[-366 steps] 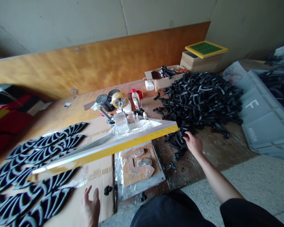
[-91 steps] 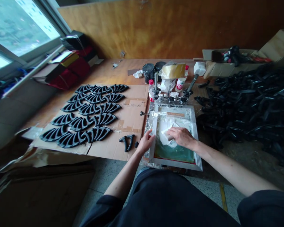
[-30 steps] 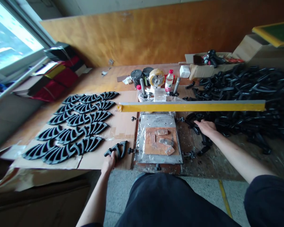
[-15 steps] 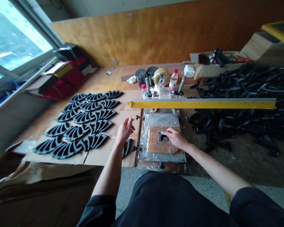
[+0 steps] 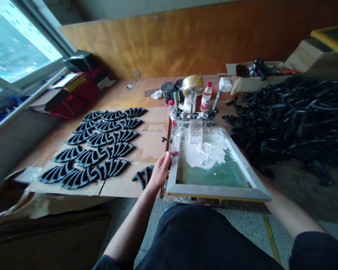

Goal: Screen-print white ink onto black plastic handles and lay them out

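A screen-printing frame (image 5: 173, 174) with a pale grey border and green mesh lies over the worktop jig in front of me. White ink (image 5: 207, 152) is spread thickly over the mesh's far part, and a clear block (image 5: 196, 131) hangs over its far edge. My left hand (image 5: 161, 169) is closed at the frame's left side, a fingertip on the border. My right forearm (image 5: 287, 212) reaches up along the right side; the frame hides most of that hand and its fingers. The base plate and the small black part on it are covered.
Rows of black curved parts (image 5: 86, 159) lie on cardboard (image 5: 150, 140) at left, a few more beside my left wrist. A large heap of black parts (image 5: 293, 108) fills the right. Behind the jig stand a tape roll (image 5: 193, 84), a red-capped bottle (image 5: 206, 96) and a dark can (image 5: 167, 91).
The screen frame has swung down from its raised position over the plate. My right hand has left the small black part for the frame's right side; my left hand has moved right to its left edge.
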`<move>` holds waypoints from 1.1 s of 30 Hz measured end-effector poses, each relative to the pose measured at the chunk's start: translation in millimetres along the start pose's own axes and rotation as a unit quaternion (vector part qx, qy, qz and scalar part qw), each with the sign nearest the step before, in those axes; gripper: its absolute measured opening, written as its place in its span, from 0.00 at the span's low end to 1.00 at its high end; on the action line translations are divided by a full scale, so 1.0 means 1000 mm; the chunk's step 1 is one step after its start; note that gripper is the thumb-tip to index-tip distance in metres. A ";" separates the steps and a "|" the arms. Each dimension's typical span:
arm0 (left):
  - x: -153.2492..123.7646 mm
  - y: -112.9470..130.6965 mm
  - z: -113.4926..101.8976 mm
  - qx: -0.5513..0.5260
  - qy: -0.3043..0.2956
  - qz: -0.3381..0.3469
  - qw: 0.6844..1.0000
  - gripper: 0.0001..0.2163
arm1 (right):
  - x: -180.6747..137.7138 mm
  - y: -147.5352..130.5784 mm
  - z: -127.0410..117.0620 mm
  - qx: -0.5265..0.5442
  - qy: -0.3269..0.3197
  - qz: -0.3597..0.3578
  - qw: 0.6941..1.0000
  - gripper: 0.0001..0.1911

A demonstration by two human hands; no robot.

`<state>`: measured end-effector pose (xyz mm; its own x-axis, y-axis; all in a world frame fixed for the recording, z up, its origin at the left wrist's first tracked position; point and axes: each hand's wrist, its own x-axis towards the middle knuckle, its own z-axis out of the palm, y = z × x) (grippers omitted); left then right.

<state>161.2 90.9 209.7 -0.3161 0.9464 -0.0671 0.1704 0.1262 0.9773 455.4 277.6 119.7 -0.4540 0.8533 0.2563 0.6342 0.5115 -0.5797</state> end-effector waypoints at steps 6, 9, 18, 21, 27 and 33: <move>0.001 -0.082 0.017 0.111 0.004 -0.081 0.991 0.28 | 0.052 -0.044 -0.012 -0.080 0.120 -0.055 0.988 0.25; 0.009 -0.099 0.020 0.174 0.006 -0.085 0.981 0.27 | 0.062 -0.095 0.013 -0.130 0.022 -0.132 0.982 0.25; 0.009 -0.107 0.018 0.202 0.000 -0.095 0.975 0.26 | -0.003 -0.099 0.017 -0.124 -0.218 -0.305 0.919 0.17; 0.008 -0.108 0.019 0.189 0.007 -0.102 0.977 0.27 | 0.000 -0.098 0.001 -0.106 -0.275 -0.311 0.904 0.17; 0.007 -0.107 0.018 0.145 0.022 -0.094 0.985 0.26 | 0.000 -0.099 0.020 -0.071 -0.163 -0.269 0.946 0.21; 0.008 -0.105 0.018 0.122 0.022 -0.109 0.986 0.27 | -0.012 -0.093 0.019 -0.056 -0.189 -0.263 0.944 0.18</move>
<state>157.9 90.5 102.5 -0.4084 0.8763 -0.2555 0.3126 0.3973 0.8628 390.2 218.3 156.0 -0.9026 0.3915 0.1792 0.3108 0.8804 -0.3581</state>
